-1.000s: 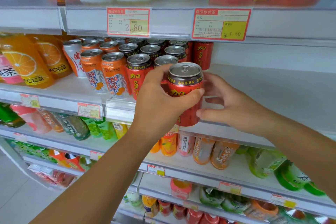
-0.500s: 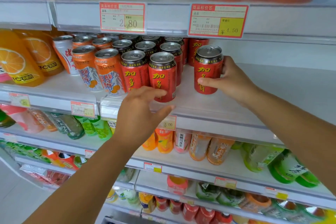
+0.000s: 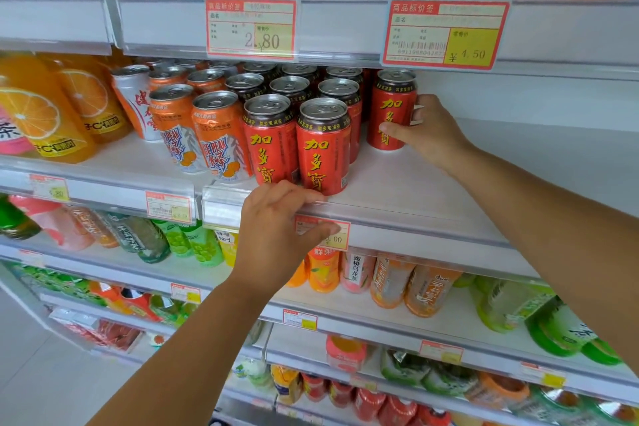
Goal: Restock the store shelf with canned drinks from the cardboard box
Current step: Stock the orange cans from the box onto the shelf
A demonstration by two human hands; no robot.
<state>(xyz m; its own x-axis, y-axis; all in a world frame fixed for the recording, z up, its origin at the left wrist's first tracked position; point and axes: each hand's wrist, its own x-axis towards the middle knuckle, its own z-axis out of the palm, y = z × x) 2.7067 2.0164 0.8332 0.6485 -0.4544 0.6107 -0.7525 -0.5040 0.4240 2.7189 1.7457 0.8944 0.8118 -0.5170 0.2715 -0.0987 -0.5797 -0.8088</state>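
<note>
A red can [image 3: 392, 111] with yellow characters stands upright deep on the white shelf [image 3: 415, 190], to the right of several rows of the same red cans [image 3: 323, 149]. My right hand [image 3: 427, 131] grips this can from its right side, thumb across the front. My left hand [image 3: 276, 235] hangs in front of the shelf's front rail, just below the front red cans, fingers loosely curled and holding nothing. The cardboard box is out of view.
Orange cans [image 3: 218, 138] and a white can [image 3: 136, 104] stand left of the red ones, with orange juice bottles [image 3: 38, 114] further left. The upper shelf rail carries price tags [image 3: 444, 33]. Bottled drinks [image 3: 390, 280] fill the lower shelves. Bare shelf surface lies right of the held can.
My right hand has pushed the red can further back on the shelf. My left hand has dropped from the front cans down to the shelf's front rail.
</note>
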